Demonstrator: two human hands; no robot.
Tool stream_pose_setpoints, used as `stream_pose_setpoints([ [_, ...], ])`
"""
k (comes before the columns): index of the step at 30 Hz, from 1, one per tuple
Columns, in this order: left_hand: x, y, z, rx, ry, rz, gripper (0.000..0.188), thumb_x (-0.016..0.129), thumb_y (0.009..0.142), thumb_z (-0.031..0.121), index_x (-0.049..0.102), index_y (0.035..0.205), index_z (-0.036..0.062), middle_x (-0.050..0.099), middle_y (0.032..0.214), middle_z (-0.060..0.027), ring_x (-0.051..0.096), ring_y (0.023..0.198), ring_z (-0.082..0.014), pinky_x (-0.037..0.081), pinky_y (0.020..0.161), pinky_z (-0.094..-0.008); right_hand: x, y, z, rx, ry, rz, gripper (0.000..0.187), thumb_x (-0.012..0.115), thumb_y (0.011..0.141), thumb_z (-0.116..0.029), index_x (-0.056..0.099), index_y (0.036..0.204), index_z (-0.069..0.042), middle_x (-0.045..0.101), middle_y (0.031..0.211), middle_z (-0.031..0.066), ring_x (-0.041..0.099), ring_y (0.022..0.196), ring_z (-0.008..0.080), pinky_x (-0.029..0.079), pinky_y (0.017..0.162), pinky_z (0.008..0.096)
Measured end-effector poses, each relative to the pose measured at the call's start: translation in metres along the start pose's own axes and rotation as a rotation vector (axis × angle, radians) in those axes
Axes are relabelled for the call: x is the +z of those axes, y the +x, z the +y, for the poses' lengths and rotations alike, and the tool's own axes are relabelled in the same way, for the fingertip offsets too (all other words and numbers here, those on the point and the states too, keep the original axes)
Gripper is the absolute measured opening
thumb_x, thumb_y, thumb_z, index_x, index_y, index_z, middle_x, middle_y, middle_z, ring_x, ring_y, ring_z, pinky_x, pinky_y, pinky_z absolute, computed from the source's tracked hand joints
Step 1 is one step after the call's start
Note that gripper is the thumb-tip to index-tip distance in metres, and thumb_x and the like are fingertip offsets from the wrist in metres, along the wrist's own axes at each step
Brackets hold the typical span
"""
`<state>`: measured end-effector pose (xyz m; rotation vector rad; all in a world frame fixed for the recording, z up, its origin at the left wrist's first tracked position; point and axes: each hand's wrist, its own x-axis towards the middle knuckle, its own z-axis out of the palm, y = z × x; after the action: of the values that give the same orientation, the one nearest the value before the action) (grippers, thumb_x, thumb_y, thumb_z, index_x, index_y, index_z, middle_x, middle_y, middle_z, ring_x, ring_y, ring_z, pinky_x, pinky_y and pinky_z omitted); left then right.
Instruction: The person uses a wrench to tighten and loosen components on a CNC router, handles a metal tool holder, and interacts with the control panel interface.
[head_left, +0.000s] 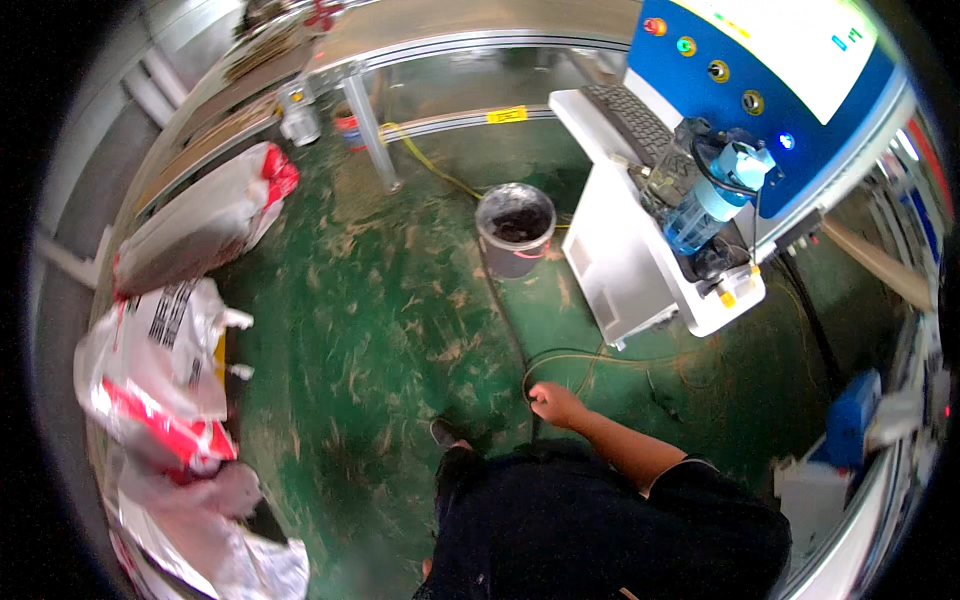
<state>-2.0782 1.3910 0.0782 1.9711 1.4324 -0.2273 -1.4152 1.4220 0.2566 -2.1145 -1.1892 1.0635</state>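
My right hand point(556, 404) is in front of my dark shirt, above the green floor, with its fingers curled closed. A dark cable point(510, 335) and a thin yellowish hose point(575, 357) run past it in the picture. I cannot make out whether the fingers hold anything. A sliver of skin shows at the lower edge left of my shirt, too little to identify; my left hand is otherwise out of sight. Ahead of the right hand stands a dark bucket point(512, 262) with dark material inside.
On the right, a white and blue machine console point(620, 270) carries a keyboard point(632, 120) and a blue water bottle point(708, 205). White and red sacks point(165, 350) line the left side. A metal-framed bench point(480, 40) spans the back. Cables lie across the dusty floor.
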Motion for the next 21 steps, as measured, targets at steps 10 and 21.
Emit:
stream_pose_setpoints([
  [10,-0.241,0.394,0.019,0.072,-0.328,-0.065,0.023,0.062,0.086,0.022,0.064,0.102,0.0054,0.064,0.090,-0.0160,0.061,0.078,-0.0327,0.047,0.066,-0.0471,-0.207,-0.024,-0.169,0.108,-0.228,1.425,0.027,0.067,0.075,-0.001,0.062,0.102,-0.005,0.061,0.097,0.0150,0.063,0.092,0.0318,0.051,0.080,0.0418],
  [21,-0.349,0.475,0.244,-0.195,-0.597,-0.240,0.025,0.055,0.095,0.027,0.059,0.108,0.0061,0.061,0.094,-0.0097,0.059,0.075,-0.0237,0.044,0.058,-0.0367,-0.302,-0.030,-0.081,0.797,-0.582,1.544,0.051,0.065,0.077,-0.020,0.058,0.127,-0.015,0.051,0.134,0.0113,0.049,0.120,0.0357,0.040,0.102,0.0491],
])
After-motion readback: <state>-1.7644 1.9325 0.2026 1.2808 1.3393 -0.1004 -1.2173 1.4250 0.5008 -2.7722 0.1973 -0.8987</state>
